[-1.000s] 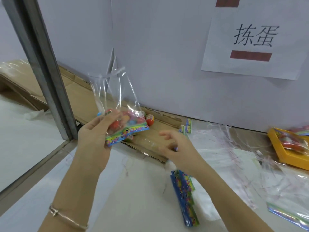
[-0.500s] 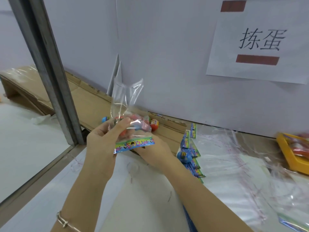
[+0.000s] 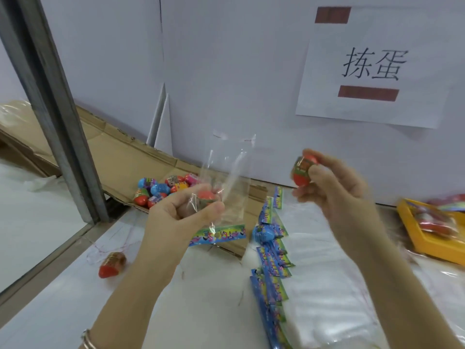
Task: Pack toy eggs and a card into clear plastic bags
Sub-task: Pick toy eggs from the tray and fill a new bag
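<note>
Left hand [image 3: 186,212] grips bag [image 3: 227,177]; card [image 3: 217,235] and one egg [image 3: 206,197] seemingly inside. Right hand [image 3: 334,190] pinches red egg [image 3: 303,170], not yet in. Loose eggs [image 3: 161,187], empty bags [image 3: 327,273] left to pack.

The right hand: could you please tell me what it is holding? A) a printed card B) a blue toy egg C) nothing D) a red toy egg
D: the right hand pinches a red toy egg, raised beside the clear bag that the left hand grips.
</note>
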`<state>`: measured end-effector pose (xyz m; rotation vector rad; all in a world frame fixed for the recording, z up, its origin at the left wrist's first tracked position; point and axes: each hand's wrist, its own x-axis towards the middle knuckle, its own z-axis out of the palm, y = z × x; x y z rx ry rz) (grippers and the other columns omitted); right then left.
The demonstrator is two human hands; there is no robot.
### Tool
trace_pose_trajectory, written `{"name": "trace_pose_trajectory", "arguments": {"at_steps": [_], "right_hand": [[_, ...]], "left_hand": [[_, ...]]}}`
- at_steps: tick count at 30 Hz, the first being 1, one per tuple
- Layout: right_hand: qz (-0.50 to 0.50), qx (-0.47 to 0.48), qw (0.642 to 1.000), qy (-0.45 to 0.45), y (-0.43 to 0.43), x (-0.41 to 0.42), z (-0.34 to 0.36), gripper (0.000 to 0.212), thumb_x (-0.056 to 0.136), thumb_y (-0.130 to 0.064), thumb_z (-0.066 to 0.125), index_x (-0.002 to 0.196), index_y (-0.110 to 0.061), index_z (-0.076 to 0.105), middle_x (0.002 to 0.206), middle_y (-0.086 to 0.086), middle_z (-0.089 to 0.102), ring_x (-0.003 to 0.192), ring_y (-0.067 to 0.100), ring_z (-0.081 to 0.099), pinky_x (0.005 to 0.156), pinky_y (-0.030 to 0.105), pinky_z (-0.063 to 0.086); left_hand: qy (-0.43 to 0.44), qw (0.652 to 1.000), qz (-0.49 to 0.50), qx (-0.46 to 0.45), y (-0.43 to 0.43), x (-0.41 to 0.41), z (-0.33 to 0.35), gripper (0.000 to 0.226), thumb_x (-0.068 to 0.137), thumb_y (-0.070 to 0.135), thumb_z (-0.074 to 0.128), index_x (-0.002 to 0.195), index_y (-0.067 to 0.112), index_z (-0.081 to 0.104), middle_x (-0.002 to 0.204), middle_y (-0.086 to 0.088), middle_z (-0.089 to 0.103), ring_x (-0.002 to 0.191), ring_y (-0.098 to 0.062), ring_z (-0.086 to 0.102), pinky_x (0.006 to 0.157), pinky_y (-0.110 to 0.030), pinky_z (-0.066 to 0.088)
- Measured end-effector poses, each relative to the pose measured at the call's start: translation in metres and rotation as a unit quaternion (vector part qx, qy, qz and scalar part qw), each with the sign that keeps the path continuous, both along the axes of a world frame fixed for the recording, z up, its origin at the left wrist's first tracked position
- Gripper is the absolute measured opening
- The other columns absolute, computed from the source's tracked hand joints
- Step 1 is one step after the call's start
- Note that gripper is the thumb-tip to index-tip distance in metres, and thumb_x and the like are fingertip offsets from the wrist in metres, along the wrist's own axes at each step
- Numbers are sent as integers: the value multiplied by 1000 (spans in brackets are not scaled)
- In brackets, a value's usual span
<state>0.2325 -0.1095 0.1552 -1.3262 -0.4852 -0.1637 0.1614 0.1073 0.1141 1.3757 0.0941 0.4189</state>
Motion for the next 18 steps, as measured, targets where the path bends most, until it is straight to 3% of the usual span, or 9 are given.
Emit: {"name": "trace_pose_trajectory", "arguments": {"at_steps": [2,3,6,9,13,14,16,18], "right_hand": [[29,-21,998,-52,-15,-12,20,23,83,-13,66,105,-20,62,82,3,75,71,18,70,69,25,55],[36,-33,996,-73,-20,-16,27,23,82,-14,66,104,-21,61,86,3,75,77,20,71,73,26,55],[34,-93,986,-134,-22,-26,36,28,77,-24,75,102,-24,64,97,2,74,88,22,69,78,29,52],[-31,-178,970,-162,-18,-28,33,28,74,-26,78,99,-31,67,94,-11,71,80,8,60,74,28,44],[-85,-290,936,-182,-20,-30,34,27,74,-29,71,99,-37,65,90,-21,70,78,0,58,74,7,36],[-88,-312,928,-184,-20,-32,35,26,74,-30,70,98,-37,65,90,-21,70,82,2,59,78,7,36],[-81,-348,915,-189,-20,-37,39,23,74,-31,67,96,-37,66,91,-22,69,92,8,60,95,27,41],[-80,-371,905,-193,-19,-42,42,21,73,-33,64,94,-38,66,91,-25,68,95,9,59,99,49,38]], "left_hand": [[-12,999,-18,30,-10,-3,0,49,51,36,83,99,26,77,68,-1,63,73,-17,63,72,-23,58],[-19,999,-32,34,-15,-5,1,49,50,34,82,98,25,76,66,7,68,70,-11,66,68,-18,56],[-32,995,-81,52,-28,-9,2,44,51,24,82,94,24,75,72,5,74,68,-5,70,64,-15,54],[-43,988,-122,87,-36,-12,3,42,57,9,77,99,15,70,62,13,69,57,2,64,60,-11,52],[-45,986,-139,79,-35,-13,2,42,53,18,80,94,24,74,87,0,77,77,-12,73,65,-16,55],[-44,986,-141,76,-35,-13,2,41,53,19,80,93,26,75,89,0,77,79,-13,73,66,-17,56],[-40,986,-141,78,-34,-13,2,40,52,23,81,91,31,78,88,-3,77,79,-15,72,67,-20,57],[-38,986,-142,79,-34,-13,1,41,52,28,82,92,36,77,87,-10,75,76,-21,68,67,-24,59]]}}
